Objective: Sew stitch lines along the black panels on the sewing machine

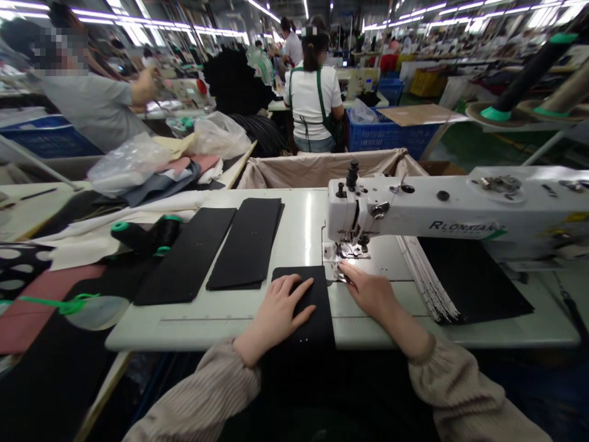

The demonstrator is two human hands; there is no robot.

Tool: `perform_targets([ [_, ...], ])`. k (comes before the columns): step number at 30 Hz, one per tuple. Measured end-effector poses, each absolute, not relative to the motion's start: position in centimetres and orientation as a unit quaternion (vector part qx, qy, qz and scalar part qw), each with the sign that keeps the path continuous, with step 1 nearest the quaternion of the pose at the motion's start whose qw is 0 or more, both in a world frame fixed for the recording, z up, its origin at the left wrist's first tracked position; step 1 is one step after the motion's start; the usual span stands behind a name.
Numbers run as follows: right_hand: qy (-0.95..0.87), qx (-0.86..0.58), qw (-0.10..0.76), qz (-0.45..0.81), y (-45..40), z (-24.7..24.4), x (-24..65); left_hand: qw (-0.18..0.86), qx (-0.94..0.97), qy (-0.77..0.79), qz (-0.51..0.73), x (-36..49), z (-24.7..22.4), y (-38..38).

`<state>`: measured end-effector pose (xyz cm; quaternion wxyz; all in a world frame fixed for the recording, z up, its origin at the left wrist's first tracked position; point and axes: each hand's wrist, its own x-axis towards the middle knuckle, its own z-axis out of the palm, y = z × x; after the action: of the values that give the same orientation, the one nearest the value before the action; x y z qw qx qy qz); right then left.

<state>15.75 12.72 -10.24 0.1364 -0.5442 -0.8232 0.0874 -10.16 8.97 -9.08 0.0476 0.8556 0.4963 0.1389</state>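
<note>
My left hand [278,310] lies flat with fingers spread on a black rectangular panel [319,325], whose near end hangs over the table's front edge. The panel's right edge reaches the metal needle plate [363,252] of a white sewing machine [414,205]. My right hand [372,294] is beside the plate, just below the presser foot, fingers drawn together at a small metal part there. Whatever those fingertips grip is too small to make out. Left of my left hand lie two piles of black panels, a nearer pile [248,242] and a farther one [188,255].
Right of the needle, a thick stack of black pieces with white edges [478,279] lies under the machine arm. Thread spools [168,233] and fabric scraps [133,209] crowd the left side. Behind the table is a cloth-lined bin [294,169]; co-workers sit beyond.
</note>
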Motion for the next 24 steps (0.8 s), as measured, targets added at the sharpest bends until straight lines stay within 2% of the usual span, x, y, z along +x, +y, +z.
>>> perform_targets([
  [4, -0.812, -0.569, 0.119, 0.054, 12.1, -10.9, 16.2, 0.101, 0.892, 0.415, 0.146, -8.6, -9.3, 13.0],
  [8, -0.811, -0.572, 0.115, 0.048, 12.3, -10.8, 15.9, 0.102, 0.894, 0.412, 0.143, -7.0, -9.8, 15.5],
  [24, -0.816, -0.571, 0.079, 0.032, 12.7, -10.7, 15.9, 0.154, 0.902, 0.373, 0.155, -6.0, -10.4, 16.8],
])
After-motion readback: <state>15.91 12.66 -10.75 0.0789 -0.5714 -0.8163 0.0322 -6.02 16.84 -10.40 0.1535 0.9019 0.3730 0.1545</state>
